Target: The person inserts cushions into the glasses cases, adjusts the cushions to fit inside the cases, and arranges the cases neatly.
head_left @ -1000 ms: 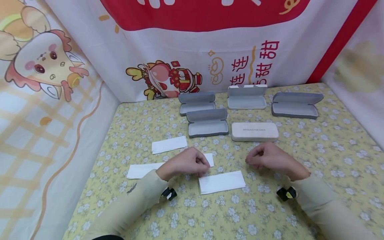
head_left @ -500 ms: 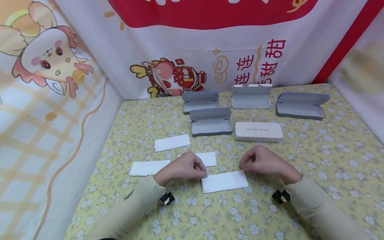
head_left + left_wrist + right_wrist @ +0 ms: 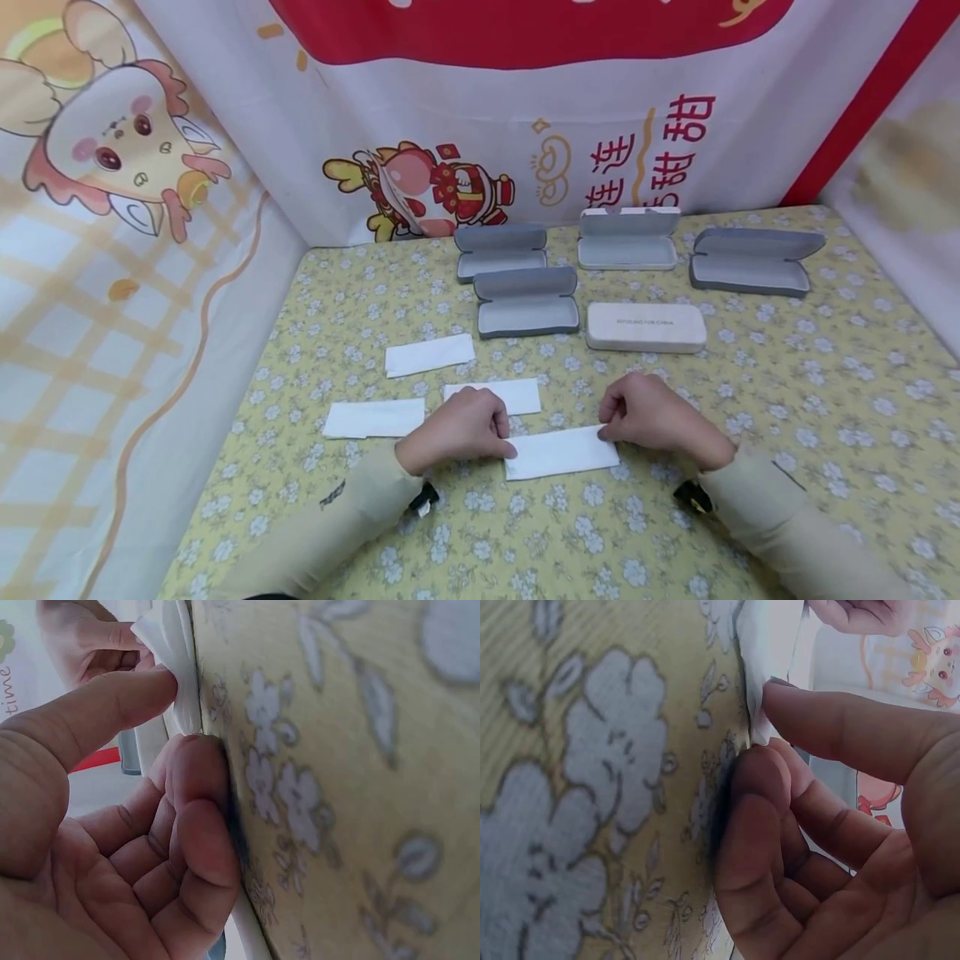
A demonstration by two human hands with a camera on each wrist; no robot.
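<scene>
A white folded tissue [image 3: 562,454] lies flat on the table in front of me. My left hand [image 3: 467,427] pinches its far left corner between thumb and curled fingers. At the far right corner my right hand [image 3: 654,419] does the same. In the left wrist view, the left thumb presses the layered edge of the tissue [image 3: 178,667]. The right wrist view has the other end of the tissue [image 3: 769,645] between the right thumb and forefinger. Another folded tissue [image 3: 517,397] lies just behind, partly covered by the left hand.
Two more folded tissues, one left [image 3: 375,418] and one farther back [image 3: 430,356], lie on the flowered tablecloth [image 3: 300,333]. Behind are open grey glasses cases [image 3: 528,317], an open white case [image 3: 628,252] and a shut white case [image 3: 647,327]. Printed cloth hangs around the table.
Both hands have come down to the front tissue and now pinch its far corners. The right hand has moved left to reach it. The cases and other tissues stay put.
</scene>
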